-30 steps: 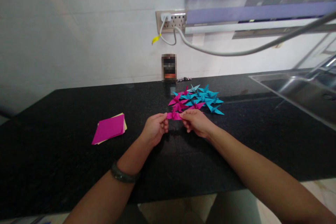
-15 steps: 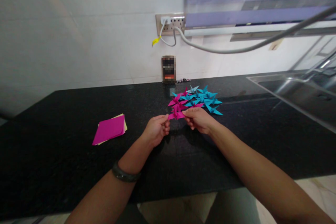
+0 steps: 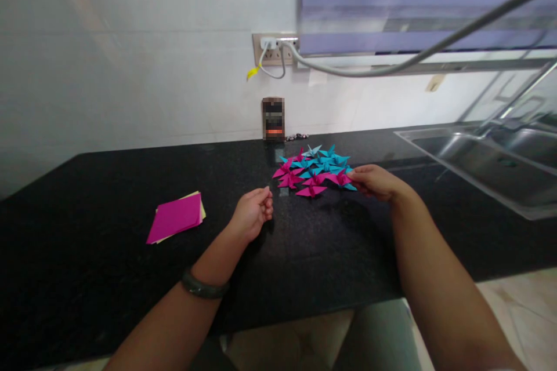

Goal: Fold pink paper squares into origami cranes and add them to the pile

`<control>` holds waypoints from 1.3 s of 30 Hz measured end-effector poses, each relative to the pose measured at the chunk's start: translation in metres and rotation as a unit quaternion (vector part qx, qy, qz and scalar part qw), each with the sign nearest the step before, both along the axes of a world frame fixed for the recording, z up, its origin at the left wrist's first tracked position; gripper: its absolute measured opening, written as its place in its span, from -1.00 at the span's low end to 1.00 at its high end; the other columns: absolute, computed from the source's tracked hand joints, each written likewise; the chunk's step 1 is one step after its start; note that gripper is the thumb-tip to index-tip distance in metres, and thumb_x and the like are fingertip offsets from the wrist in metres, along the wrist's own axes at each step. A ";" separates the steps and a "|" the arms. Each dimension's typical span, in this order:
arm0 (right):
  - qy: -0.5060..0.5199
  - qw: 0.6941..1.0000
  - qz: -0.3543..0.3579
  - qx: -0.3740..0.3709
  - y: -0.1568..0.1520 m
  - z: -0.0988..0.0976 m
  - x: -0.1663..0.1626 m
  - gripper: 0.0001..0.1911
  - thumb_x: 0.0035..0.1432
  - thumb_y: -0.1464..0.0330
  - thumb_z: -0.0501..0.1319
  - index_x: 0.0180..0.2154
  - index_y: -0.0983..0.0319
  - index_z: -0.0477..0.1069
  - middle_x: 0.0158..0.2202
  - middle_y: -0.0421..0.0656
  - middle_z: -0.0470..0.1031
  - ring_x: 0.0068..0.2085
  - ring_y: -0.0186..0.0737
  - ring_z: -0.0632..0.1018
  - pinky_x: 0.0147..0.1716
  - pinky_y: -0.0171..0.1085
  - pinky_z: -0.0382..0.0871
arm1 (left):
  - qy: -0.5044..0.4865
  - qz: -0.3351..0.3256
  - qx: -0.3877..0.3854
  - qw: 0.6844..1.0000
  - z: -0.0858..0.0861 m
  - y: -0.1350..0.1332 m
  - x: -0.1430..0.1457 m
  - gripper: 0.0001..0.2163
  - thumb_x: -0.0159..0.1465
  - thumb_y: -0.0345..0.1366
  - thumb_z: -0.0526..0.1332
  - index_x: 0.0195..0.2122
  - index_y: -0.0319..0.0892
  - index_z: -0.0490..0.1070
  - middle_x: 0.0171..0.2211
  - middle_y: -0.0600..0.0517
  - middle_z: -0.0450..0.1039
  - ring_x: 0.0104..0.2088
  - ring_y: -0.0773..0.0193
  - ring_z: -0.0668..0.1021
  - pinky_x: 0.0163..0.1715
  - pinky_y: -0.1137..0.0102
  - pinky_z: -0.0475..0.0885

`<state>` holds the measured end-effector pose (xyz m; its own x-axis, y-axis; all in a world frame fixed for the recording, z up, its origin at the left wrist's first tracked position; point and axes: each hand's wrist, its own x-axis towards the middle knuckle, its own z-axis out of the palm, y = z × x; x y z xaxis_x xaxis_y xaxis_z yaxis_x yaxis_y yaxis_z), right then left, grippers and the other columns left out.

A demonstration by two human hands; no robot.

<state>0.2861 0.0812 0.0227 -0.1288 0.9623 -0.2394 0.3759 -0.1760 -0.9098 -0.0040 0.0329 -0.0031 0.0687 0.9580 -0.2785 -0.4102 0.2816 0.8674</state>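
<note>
My right hand (image 3: 373,181) pinches the wing of a pink paper crane (image 3: 340,178) at the right end of a group of folded cranes. That crane overlaps a blue paper crane beneath it. Closed with the thumb against the curled fingers, my left hand (image 3: 255,211) is just left of the group, and nothing shows in it. Several other pink cranes (image 3: 311,191) lie along the front and left of the group. Behind them are several blue cranes (image 3: 333,157) and a pale blue one (image 3: 312,152).
A stack of square paper (image 3: 176,217), magenta on top, lies on the black counter (image 3: 108,185) at the left. Against the wall stands a phone-like object (image 3: 273,119), its face pixelated, with a beaded strand (image 3: 296,137) beside it. A metal sink (image 3: 487,168) is at the right.
My left hand has let go of the pink crane that both hands held. My right hand has carried it rightward to the blue cranes. The view has shifted slightly.
</note>
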 end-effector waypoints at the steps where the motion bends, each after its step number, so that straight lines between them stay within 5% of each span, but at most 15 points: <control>1: -0.021 1.000 0.002 -0.006 0.001 -0.002 0.000 -0.65 -0.08 0.19 0.20 -0.65 0.24 0.14 -0.75 -0.35 0.09 -0.73 -0.51 0.10 -0.77 -0.42 -0.06 | 0.006 0.009 0.009 1.000 0.001 0.000 -0.001 -0.84 0.10 -0.29 0.20 -0.54 -0.24 0.27 -0.71 0.15 0.19 -0.74 0.48 0.26 -0.75 0.57 0.13; 10: -0.173 0.985 -0.016 0.013 0.012 -0.017 -0.010 -0.67 -0.04 0.23 0.19 -0.66 0.24 0.14 -0.77 -0.36 0.04 -0.72 -0.49 0.11 -0.71 -0.39 -0.05 | -0.026 0.121 0.033 0.992 0.046 0.008 -0.034 -0.85 0.15 -0.34 0.12 -0.55 -0.23 0.26 -0.72 0.16 0.20 -0.75 0.49 0.26 -0.73 0.59 0.17; 13: -0.222 0.975 -0.017 0.027 0.013 -0.020 -0.012 -0.70 -0.07 0.27 0.21 -0.67 0.26 0.21 -0.78 -0.34 0.07 -0.70 -0.47 0.13 -0.68 -0.38 -0.04 | 0.069 0.119 0.069 0.988 0.056 0.007 -0.067 -0.86 0.10 -0.31 0.17 -0.54 -0.23 0.27 -0.70 0.15 0.22 -0.73 0.47 0.28 -0.70 0.56 0.20; 15: -0.249 0.968 -0.016 0.038 0.013 -0.019 -0.015 -0.70 -0.09 0.28 0.22 -0.70 0.27 0.22 -0.78 -0.33 0.07 -0.69 -0.46 0.15 -0.65 -0.37 -0.02 | 0.220 0.119 0.104 0.963 0.057 0.005 -0.097 -0.84 0.04 -0.25 0.23 -0.53 -0.21 0.30 -0.67 0.13 0.25 -0.70 0.44 0.30 -0.66 0.52 0.22; 17: -0.270 0.962 -0.011 0.048 0.013 -0.016 -0.017 -0.68 -0.11 0.28 0.23 -0.73 0.27 0.22 -0.79 -0.32 0.09 -0.68 -0.44 0.16 -0.64 -0.36 0.00 | 0.439 0.079 0.130 0.885 0.055 0.000 -0.131 -0.82 -0.02 -0.19 0.27 -0.52 -0.19 0.35 -0.64 0.09 0.31 -0.62 0.35 0.37 -0.56 0.44 0.28; 19: -0.331 0.942 -0.005 0.063 0.012 -0.012 -0.017 -0.67 -0.08 0.23 0.21 -0.71 0.28 0.27 -0.77 -0.27 0.16 -0.66 -0.38 0.23 -0.61 -0.34 0.05 | 0.641 -0.032 0.139 0.754 0.051 -0.006 -0.162 -0.76 -0.10 -0.14 0.31 -0.46 -0.18 0.45 -0.47 -0.02 0.45 -0.39 0.16 0.48 -0.32 0.32 0.33; 21: -0.389 0.918 0.006 0.077 0.012 -0.006 -0.017 -0.66 -0.02 0.18 0.17 -0.65 0.30 0.35 -0.69 -0.16 0.29 -0.58 -0.29 0.35 -0.54 -0.32 0.13 | 0.737 -0.117 0.167 0.645 0.047 -0.013 -0.184 -0.54 -0.22 -0.10 0.36 -0.26 -0.16 0.48 -0.16 -0.11 0.45 -0.07 -0.03 0.41 -0.06 0.23 0.23; 23: -0.412 0.907 0.010 0.092 0.012 0.000 -0.016 -0.62 0.04 0.16 0.11 -0.58 0.34 0.42 -0.58 -0.05 0.39 -0.48 -0.20 0.42 -0.48 -0.29 0.18 | 0.777 -0.154 0.150 0.592 0.042 -0.020 -0.194 -0.28 -0.30 -0.04 0.38 -0.06 -0.22 0.39 0.04 -0.21 0.31 0.10 -0.17 0.24 0.06 0.16 0.08; 26: -0.430 0.896 -0.009 0.109 0.011 0.008 -0.015 -0.56 0.08 0.14 0.05 -0.43 0.40 0.48 -0.42 0.10 0.46 -0.36 -0.08 0.46 -0.41 -0.24 0.20 | 0.763 -0.178 0.145 0.604 0.032 -0.027 -0.194 -0.27 -0.18 -0.01 0.32 0.03 -0.25 0.30 0.06 -0.22 0.28 0.11 -0.09 0.24 0.08 0.20 0.06; 30: -0.436 0.886 -0.077 0.139 0.009 0.016 -0.019 -0.55 0.08 0.15 0.05 -0.25 0.37 0.49 -0.28 0.12 0.50 -0.25 -0.02 0.48 -0.36 -0.23 0.21 | 0.732 -0.132 0.158 0.649 0.018 -0.026 -0.183 -0.28 -0.17 -0.04 0.33 0.03 -0.22 0.27 0.02 -0.19 0.30 -0.01 -0.03 0.36 -0.03 0.27 0.19; 33: -0.430 0.884 -0.092 0.156 0.007 0.019 -0.024 -0.56 0.09 0.16 0.04 -0.23 0.36 0.49 -0.27 0.12 0.51 -0.25 -0.02 0.49 -0.37 -0.23 0.22 | 0.725 -0.121 0.124 0.666 0.014 -0.023 -0.180 -0.51 -0.09 -0.04 0.29 -0.16 -0.20 0.40 -0.16 -0.15 0.41 -0.17 0.02 0.44 -0.17 0.31 0.26; 39: -0.414 0.889 -0.093 0.174 0.003 0.023 -0.031 -0.59 0.07 0.16 0.07 -0.25 0.33 0.50 -0.30 0.10 0.53 -0.27 -0.03 0.50 -0.38 -0.25 0.23 | 0.717 -0.111 0.118 0.678 0.016 -0.017 -0.187 -0.61 -0.20 -0.05 0.34 -0.37 -0.17 0.43 -0.31 -0.09 0.44 -0.28 0.04 0.46 -0.30 0.36 0.26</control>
